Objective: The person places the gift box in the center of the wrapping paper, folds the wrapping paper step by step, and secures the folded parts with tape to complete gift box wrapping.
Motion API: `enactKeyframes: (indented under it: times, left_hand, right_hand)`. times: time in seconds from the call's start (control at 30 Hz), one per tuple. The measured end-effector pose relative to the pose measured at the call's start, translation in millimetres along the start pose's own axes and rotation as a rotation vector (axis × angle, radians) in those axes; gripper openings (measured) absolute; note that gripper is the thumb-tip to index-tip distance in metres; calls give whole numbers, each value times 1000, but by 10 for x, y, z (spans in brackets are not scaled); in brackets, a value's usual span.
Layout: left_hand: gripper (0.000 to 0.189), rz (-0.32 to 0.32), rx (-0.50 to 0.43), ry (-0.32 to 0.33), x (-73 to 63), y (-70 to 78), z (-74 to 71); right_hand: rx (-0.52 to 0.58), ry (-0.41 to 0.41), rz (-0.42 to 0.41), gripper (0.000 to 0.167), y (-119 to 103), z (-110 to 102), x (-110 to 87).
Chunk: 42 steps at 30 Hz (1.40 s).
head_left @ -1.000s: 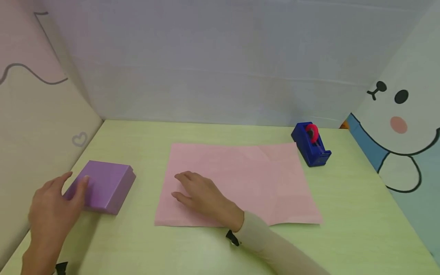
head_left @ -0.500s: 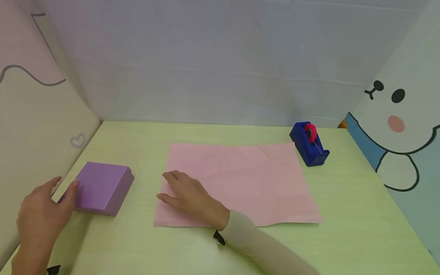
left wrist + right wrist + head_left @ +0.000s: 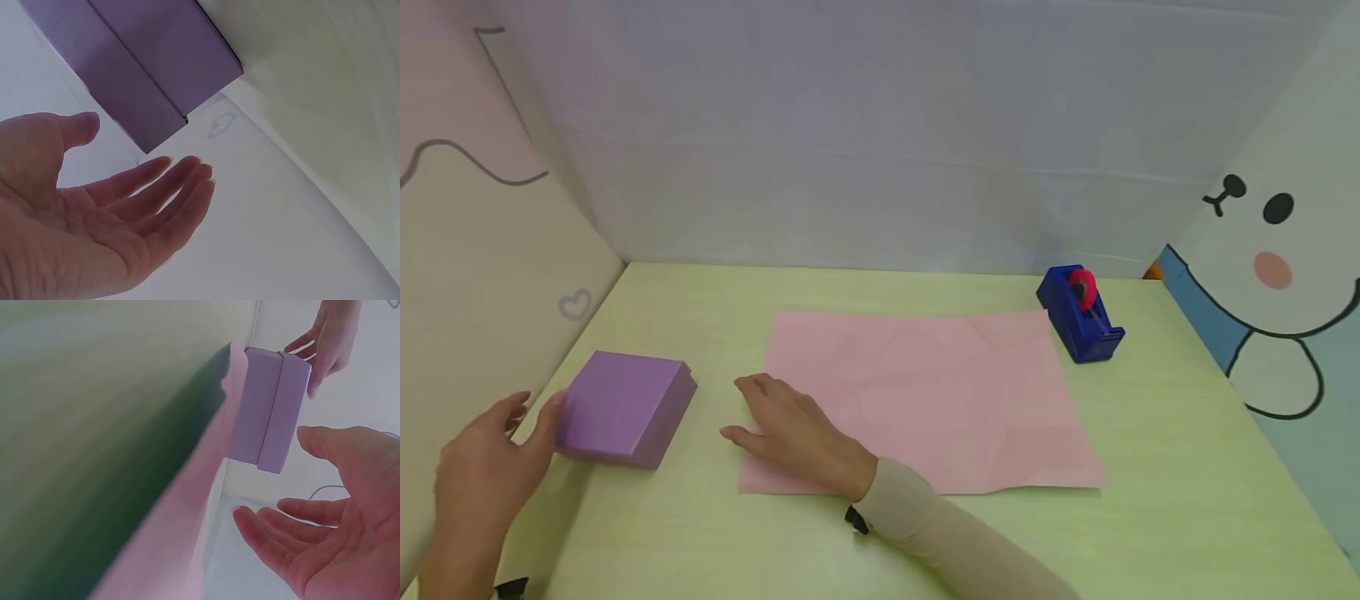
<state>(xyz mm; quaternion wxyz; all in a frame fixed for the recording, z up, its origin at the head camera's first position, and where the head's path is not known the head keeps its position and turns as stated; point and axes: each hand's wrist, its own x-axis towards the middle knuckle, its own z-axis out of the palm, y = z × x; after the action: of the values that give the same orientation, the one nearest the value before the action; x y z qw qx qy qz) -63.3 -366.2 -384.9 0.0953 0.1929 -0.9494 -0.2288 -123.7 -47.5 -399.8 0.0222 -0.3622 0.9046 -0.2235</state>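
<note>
A purple lidded box (image 3: 625,407) sits on the left of the table. Beside its left end is my left hand (image 3: 490,471), fingers loosely bent and apart; the left wrist view shows a gap between that hand (image 3: 119,212) and the box (image 3: 144,69). My right hand (image 3: 793,433) hovers over the left edge of a pink paper sheet (image 3: 940,400), fingers spread and reaching past the edge. Nothing is between its fingers in the right wrist view, where the hand (image 3: 331,531) is near the paper (image 3: 181,519) and the box (image 3: 265,412) stands beyond.
A blue tape dispenser (image 3: 1081,315) with a red core stands at the back right, just off the paper's corner. White sheeting (image 3: 880,150) closes off the back of the table (image 3: 760,550). Printed panels rise on the left and right sides.
My right hand has moved left across the paper to beyond its left edge. My left hand has drawn back leftward from the box, which stays in place.
</note>
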Motion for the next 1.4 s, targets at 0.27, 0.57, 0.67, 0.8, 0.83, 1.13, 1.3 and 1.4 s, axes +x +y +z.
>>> enactKeyframes:
  times: [0.27,0.57,0.67,0.8,0.83,1.13,1.3,1.4]
  left_hand:
    - [74,51,-18,-109,31,-56,26]
    - [66,76,-37,-107,39,-46,40]
    - [63,81,-47,-108,42,-43,46]
    - [63,84,-58,-122,45,-40,56]
    - [63,86,-60,-125,47,-41,58]
    - [62,107,-61,-147,69,-82,78]
    - [65,98,-68,-179,77,-71,78]
    - [64,104,-81,-179,73,-74,83]
  right_hand:
    - [-1,6,-11,60,-32,37,39]
    - [25,-8,-8,63,-123,84,119]
    - [31,-16,-1,64,-158,111,149]
    - [32,-23,8,64,-202,147,184]
    - [35,-24,10,64,-212,156,192]
    - [128,-62,50,70,-335,224,284]
    - [147,-91,75,77,-400,248,340]
    - [157,-102,80,78,-437,263,367]
